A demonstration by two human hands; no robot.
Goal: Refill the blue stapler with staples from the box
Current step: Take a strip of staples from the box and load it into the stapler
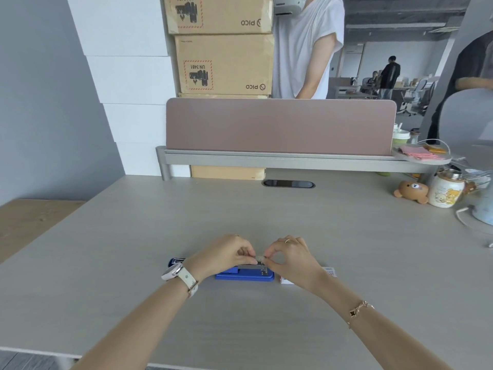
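Left hand: your left hand (222,253) is curled, and its fingertips pinch one end of a small silver strip of staples (258,259).
Right hand: your right hand (289,259) is curled too, with thumb and first finger pinching the other end of the same strip.
Staples: you hold the strip flat between both hands, just over the open metal track of the stapler. You cannot tell if it touches the track yet.
Stapler: the blue stapler (245,273) lies flat on the desk (266,214), near the front edge and about the middle. Its top is swung back to the left, and its dark end pokes out behind your left wrist.
Box: the small white box (329,272) sits on the desk just to the right of the stapler, mostly hidden under your right wrist.
Wrists: you wear a white watch (177,273) on the left and a thin gold bracelet (360,311) on the right.
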